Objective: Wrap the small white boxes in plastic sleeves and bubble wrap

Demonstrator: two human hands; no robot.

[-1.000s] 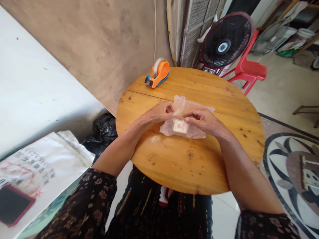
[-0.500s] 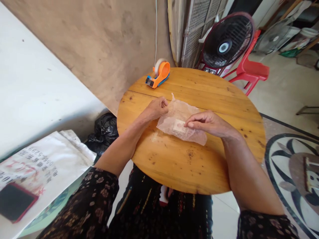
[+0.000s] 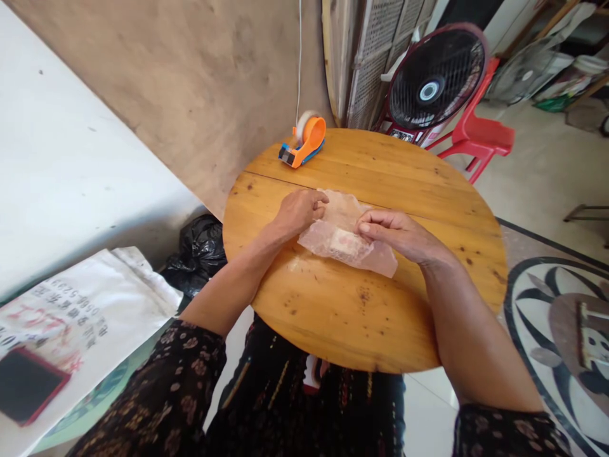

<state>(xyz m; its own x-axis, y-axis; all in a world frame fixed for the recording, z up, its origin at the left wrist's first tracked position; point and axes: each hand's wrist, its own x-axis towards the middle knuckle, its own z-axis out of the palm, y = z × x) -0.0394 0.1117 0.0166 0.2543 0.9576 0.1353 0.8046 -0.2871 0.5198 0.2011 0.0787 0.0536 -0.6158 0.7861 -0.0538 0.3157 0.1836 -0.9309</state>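
A sheet of clear bubble wrap (image 3: 335, 222) lies on the round wooden table (image 3: 361, 304), folded around a small white and red flat object (image 3: 343, 240). My left hand (image 3: 297, 211) pinches the wrap's left upper edge with closed fingers. On the right side, my right hand (image 3: 397, 233) presses the wrap with its fingers curled over it, next to the small object.
An orange tape dispenser (image 3: 303, 140) sits at the table's far edge. A black fan (image 3: 435, 76) and a red plastic chair (image 3: 480, 136) stand behind the table. At the left are a black bag (image 3: 202, 251), a white printed sack (image 3: 71, 317) and a dark tablet (image 3: 26, 384).
The raised flap of bubble wrap was spread open, then laid down over the small object. My left hand moved out and back to the wrap's edge; my right hand shifted slightly.
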